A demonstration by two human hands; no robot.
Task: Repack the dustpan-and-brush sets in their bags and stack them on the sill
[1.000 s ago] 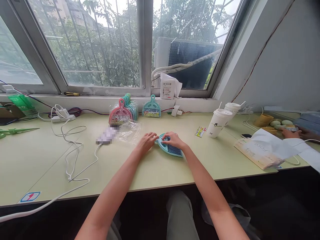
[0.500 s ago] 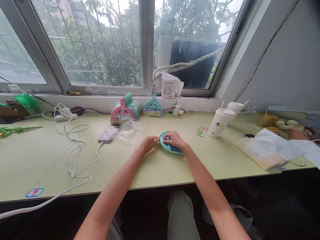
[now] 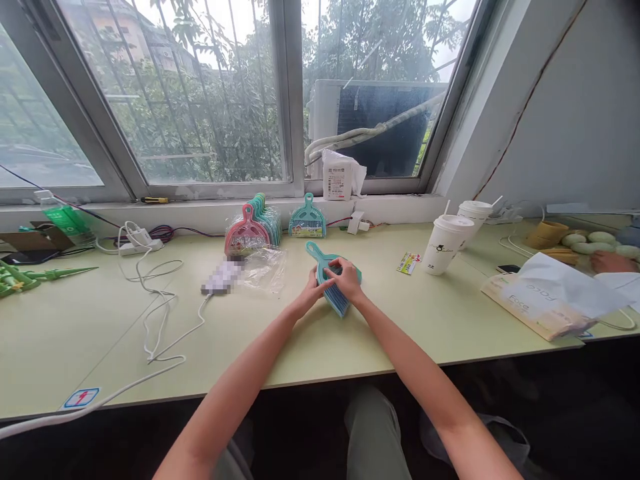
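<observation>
A small teal dustpan (image 3: 314, 251) is tilted over the table in front of me, its handle pointing up and left. With it is a small hand brush whose blue bristles (image 3: 338, 303) point down toward me. My left hand (image 3: 311, 295) is closed on the left side of the dustpan, its thumb across the front. My right hand (image 3: 346, 280) is closed at the brush, thumb and fingers pinched together near its handle. My fingers hide most of the brush handle and where the two pieces meet.
Behind stand a wrapped red dustpan set (image 3: 247, 237), several teal ones, and a single teal set (image 3: 308, 220). Clear plastic wrap (image 3: 265, 267) lies left of my hands. A printed card (image 3: 409, 263), lidded cups (image 3: 444, 247) and a tissue pack (image 3: 530, 300) are right. White cable (image 3: 165, 300) crosses the left.
The dustpan has been lifted and turned, its handle now pointing away. The brush bristles now point toward me. My left hand has moved from the handle end to the pan's side.
</observation>
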